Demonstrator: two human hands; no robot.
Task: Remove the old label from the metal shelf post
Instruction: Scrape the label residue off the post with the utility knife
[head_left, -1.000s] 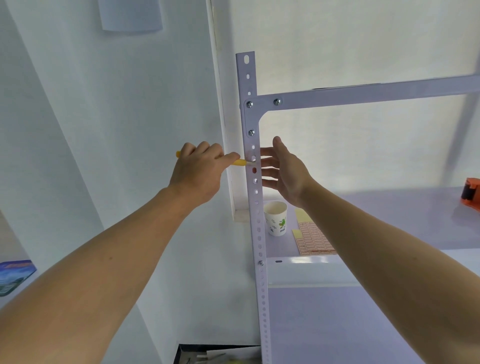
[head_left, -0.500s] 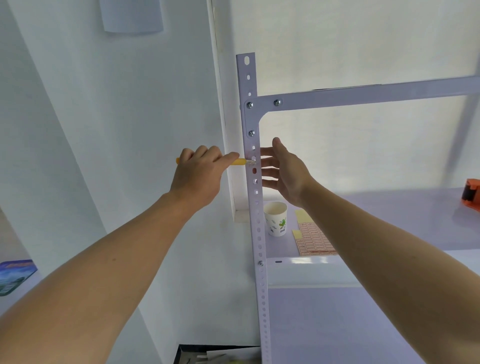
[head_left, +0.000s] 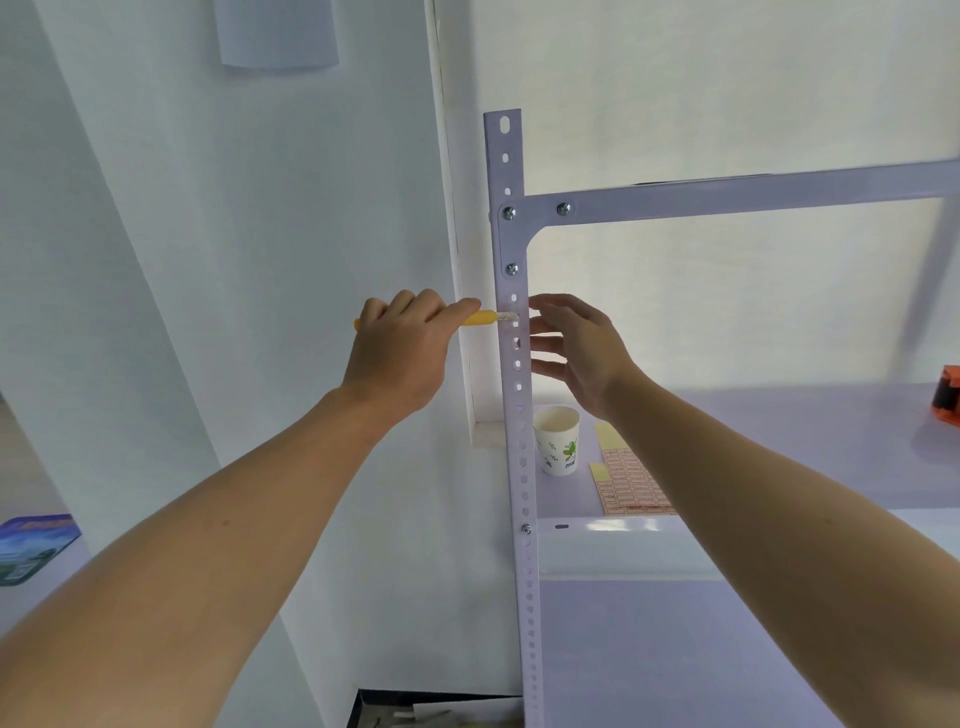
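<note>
— Where is the label?

— On the metal shelf post (head_left: 519, 467), high up, just below the bolted joint with the crossbar (head_left: 727, 195). A pale, ragged scrap of label (head_left: 510, 315) sits on the post's front face, between two of its holes.

— And the hands?

— The left hand (head_left: 400, 353) comes in from the left of the post. Its grip is clamped on a yellow-handled tool (head_left: 478, 318), fingers (head_left: 415, 301) curled over the handle and thumb lying along it. The tool lies level, its tip touching the scrap.

— The right hand?

— The right hand (head_left: 582, 348) is on the other side of the post, at the same height. Its grip is apart and holds nothing: the fingers (head_left: 545, 340) are straight and spread, the tips reaching the post's right edge. I cannot tell whether they press on it.

— Anything else nearby?

— Below the right hand, on the shelf (head_left: 779, 441), a paper cup (head_left: 557, 441) stands upright just beside the post, with a sticker sheet (head_left: 631, 486) lying flat near it. An orange tape dispenser (head_left: 948, 395) sits well apart at the shelf's far right, partly cut off by the frame.
</note>
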